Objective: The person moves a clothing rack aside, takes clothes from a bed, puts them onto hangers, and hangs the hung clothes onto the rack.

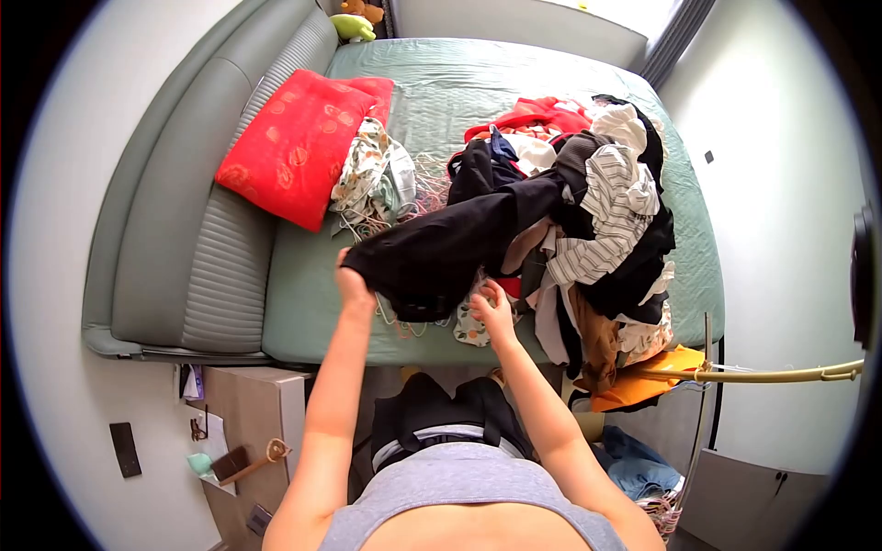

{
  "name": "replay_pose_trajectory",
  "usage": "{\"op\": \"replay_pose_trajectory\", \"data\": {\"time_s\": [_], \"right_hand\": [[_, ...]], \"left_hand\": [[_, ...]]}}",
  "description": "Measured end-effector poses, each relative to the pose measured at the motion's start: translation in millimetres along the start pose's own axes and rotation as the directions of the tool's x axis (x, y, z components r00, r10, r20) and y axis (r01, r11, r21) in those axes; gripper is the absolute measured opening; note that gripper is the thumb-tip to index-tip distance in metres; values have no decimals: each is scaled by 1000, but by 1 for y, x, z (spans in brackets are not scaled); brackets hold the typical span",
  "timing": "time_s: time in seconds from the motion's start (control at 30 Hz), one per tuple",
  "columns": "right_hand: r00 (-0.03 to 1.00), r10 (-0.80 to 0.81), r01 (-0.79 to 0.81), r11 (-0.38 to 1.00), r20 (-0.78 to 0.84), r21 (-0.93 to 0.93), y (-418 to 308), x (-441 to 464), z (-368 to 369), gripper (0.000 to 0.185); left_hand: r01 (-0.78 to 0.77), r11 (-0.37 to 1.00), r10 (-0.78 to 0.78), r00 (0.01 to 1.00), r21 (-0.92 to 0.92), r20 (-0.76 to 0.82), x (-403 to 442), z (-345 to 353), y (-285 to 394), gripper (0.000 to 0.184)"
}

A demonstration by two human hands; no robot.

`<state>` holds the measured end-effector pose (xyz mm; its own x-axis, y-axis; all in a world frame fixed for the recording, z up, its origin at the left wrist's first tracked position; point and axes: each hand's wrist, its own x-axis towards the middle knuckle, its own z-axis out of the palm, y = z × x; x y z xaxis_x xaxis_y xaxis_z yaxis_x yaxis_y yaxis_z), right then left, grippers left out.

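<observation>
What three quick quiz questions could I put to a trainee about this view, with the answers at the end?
1. True or false: the left hand is gripping the black garment.
2. Which of these lies nearest the headboard?
a) orange garment
b) red pillow
c) blue denim
3. Fill in the blank: the white garment on the clothes pile is marked with dark ____.

Key: 1. true; 2. b; 3. stripes
</observation>
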<state>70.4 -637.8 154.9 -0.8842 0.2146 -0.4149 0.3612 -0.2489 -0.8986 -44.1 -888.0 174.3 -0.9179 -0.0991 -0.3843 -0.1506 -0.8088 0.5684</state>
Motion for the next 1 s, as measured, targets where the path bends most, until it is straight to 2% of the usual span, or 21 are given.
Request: {"op": "replay_pose_trajectory", "data": {"time_s": [0.03,0.1,0.17,0.27,0.37,0.4,0.43,0.5,0.53,0.57,0.6,0.63,0.67,0.7,0.73,0.77,0.8,0.83,0.9,0.97,1.0], "right_hand": [[998,-54,48,975,-19,-218,1,0,8,67],[999,-27,22,970,-18,-241,11,8,27,73],[999,-34,30,961,-8,-274,26,15,49,73],[996,-79,66,959,-36,-275,60,28,75,72],[988,-146,128,953,-45,-276,63,18,105,70],[979,-203,203,935,31,-291,62,17,116,72],[960,-256,279,911,113,-303,54,14,130,73],[906,-268,366,885,329,-289,30,2,160,81],[820,-363,500,830,442,-246,27,2,176,85],[710,-446,621,762,545,-185,24,3,189,90],[625,-450,736,611,638,-291,15,1,198,95],[593,-495,783,538,636,-312,13,-3,207,91],[711,-405,662,661,575,-353,18,-3,209,85],[808,-296,521,763,509,-382,22,-2,210,79],[854,-306,490,747,421,-450,26,3,208,50],[887,-290,434,791,360,-432,28,7,203,35],[890,-315,412,866,330,-284,27,9,200,30],[895,-334,383,915,295,-128,25,10,197,24],[923,-262,221,960,281,170,17,12,196,18],[919,-254,207,961,300,181,10,15,198,16],[926,-240,173,956,292,235,9,16,199,17]], "left_hand": [[-22,1000,22,998,-12,-54,1,-1,27,35],[-113,992,114,993,-64,22,-2,-6,72,34],[-188,979,197,974,-85,114,18,-46,113,36],[-430,903,429,900,-1,-81,19,-79,174,38],[-483,873,487,851,73,-197,5,-81,217,36],[-429,887,452,883,173,-127,3,-81,219,35],[-267,960,272,961,83,-58,10,-87,215,27],[-393,746,420,904,537,77,14,-90,175,14],[-496,447,418,851,744,317,-5,-66,154,12],[-563,330,317,822,758,473,-13,-58,133,14],[-556,344,170,829,757,532,-23,-50,115,16],[-623,338,114,771,706,626,-27,-49,96,24],[-721,293,96,676,628,731,-29,-50,84,24],[-679,315,69,713,663,698,-37,-46,77,31],[-604,333,93,785,724,612,-42,-46,70,35],[-524,351,113,846,776,521,-44,-47,67,39],[-581,286,179,814,762,553,-42,-53,65,48],[-599,117,231,792,792,565,-43,-58,66,50],[-498,128,192,861,858,471,-37,-86,53,50],[-438,166,193,893,884,407,-31,-111,38,53],[-398,94,225,901,913,370,-30,-119,34,56]]}}
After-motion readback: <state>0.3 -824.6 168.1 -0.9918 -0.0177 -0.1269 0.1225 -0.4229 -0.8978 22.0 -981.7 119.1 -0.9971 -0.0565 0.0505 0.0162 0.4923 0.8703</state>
